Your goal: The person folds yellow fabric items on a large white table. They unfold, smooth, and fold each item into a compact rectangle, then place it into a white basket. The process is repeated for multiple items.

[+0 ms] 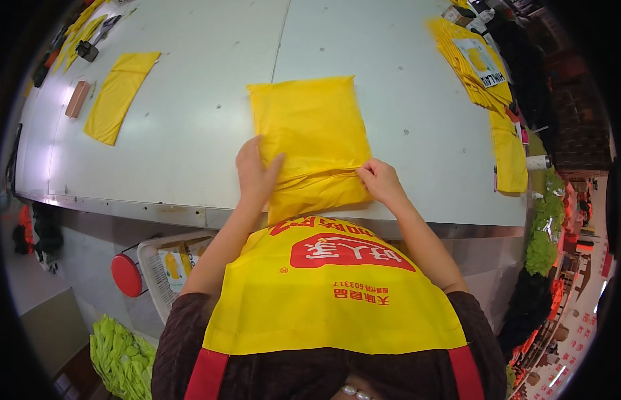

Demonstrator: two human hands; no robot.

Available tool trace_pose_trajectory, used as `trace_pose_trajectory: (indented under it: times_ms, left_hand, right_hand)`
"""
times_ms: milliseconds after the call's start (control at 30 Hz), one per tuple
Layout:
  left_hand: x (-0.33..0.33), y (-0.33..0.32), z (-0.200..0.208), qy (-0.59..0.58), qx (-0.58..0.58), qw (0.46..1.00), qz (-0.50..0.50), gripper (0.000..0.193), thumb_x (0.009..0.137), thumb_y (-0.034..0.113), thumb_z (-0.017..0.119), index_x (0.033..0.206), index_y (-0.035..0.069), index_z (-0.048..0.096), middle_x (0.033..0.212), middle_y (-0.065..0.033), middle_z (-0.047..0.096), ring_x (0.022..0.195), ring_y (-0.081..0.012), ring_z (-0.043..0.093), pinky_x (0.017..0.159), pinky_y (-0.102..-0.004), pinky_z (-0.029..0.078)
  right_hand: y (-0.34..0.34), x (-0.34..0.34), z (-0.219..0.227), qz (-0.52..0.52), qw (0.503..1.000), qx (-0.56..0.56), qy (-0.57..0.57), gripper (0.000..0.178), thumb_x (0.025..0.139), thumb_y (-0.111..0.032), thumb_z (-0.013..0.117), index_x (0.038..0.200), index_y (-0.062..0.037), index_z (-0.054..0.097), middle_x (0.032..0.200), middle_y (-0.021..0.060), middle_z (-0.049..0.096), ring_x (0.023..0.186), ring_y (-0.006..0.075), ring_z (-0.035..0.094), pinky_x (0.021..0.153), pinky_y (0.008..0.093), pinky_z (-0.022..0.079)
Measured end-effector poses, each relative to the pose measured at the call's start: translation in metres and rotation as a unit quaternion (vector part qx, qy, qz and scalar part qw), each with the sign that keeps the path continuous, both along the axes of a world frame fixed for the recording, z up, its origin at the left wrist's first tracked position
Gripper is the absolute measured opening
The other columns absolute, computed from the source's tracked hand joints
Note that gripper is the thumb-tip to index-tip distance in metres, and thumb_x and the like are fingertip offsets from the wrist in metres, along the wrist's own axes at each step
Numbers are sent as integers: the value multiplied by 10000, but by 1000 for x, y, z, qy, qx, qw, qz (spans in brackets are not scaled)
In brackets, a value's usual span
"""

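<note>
- While a yellow apron [310, 327] fills the lower centre of the frame, its far edge hides part of the near rim of the white bench [184, 160].
- Below that rim, at lower left, stand a white basket [146, 259] and a round red object [127, 275].
- At the centre of the frame, a yellow fabric piece [310, 123] lies on the bench, creased across its lower part; its lower left corner reaches past the near rim.
- At the crease, the right hand [382, 181] is clamped on the piece's right edge, thumb and fingertips together.
- On the left edge, the left hand [257, 170] rests with thumb and fingers apart.
- Bare bench surface stretches on both sides and beyond the piece's far edge.
- Along the right bench edge lies a yellow strip [508, 153], a white spool [538, 162] beside it.
- At upper left, well apart from the hands, lies a folded yellow cloth [122, 97], near a small brown box [78, 99].
- At upper right, overlapping yellow pieces [467, 73] line the bench's edge.
</note>
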State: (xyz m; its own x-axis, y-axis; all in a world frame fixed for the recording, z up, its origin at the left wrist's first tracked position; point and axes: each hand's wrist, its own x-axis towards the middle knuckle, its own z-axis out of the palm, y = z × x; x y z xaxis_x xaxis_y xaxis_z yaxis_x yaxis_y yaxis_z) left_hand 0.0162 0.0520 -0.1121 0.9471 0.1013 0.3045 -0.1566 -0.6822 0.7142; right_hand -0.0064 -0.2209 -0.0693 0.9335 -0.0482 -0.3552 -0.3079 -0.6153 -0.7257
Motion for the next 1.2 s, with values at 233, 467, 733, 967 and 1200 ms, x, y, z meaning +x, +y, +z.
trace_pose_trajectory:
  times_ms: [233, 467, 733, 967, 1200]
  left_hand:
    - [-10, -1, 3, 347, -624, 700, -10, 472, 886, 307, 584, 1181, -37, 453, 1062, -121, 582, 950, -199, 579, 796, -329, 485]
    - [-23, 4, 24, 404, -525, 748, -46, 439, 866, 263, 612, 1188, 2, 468, 1058, -119, 594, 921, -200, 600, 764, -325, 502]
    - [-11, -13, 68, 348, -563, 749, -46, 350, 824, 124, 611, 1133, -14, 522, 1010, -120, 623, 841, -190, 631, 701, -308, 528]
    - [-44, -47, 234, 103, -397, 891, -194, 454, 844, 279, 616, 1232, 65, 515, 1082, -91, 620, 991, -159, 592, 759, -299, 499]
    - [-76, -84, 42, 41, 208, 977, 2, 618, 794, 440, 619, 1286, 92, 482, 1388, -144, 395, 1325, -304, 306, 1060, -517, 204]
  right_hand:
    - [126, -4, 14, 221, 970, -1, -96, 244, 830, -239, 531, 784, -11, 603, 731, 215, 619, 701, 396, 599, 638, 462, 474]
    - [136, -16, 17, 389, 909, 113, -99, 216, 830, -220, 581, 925, -26, 599, 858, 190, 630, 802, 363, 596, 695, 415, 480]
    - [10, -43, 51, 327, 859, -180, -350, 652, 657, -189, 760, 1233, -43, 494, 1269, 165, 478, 1217, 338, 423, 1023, 440, 321]
    - [-41, -30, 56, 77, 892, 412, -169, 563, 776, -44, 655, 1288, -17, 422, 1207, 107, 540, 1058, 227, 565, 901, 349, 463]
    - [-101, 33, -39, 211, 965, 122, 98, 575, 874, -267, 594, 1329, 1, 367, 1203, 87, 527, 1021, 178, 547, 806, 277, 464]
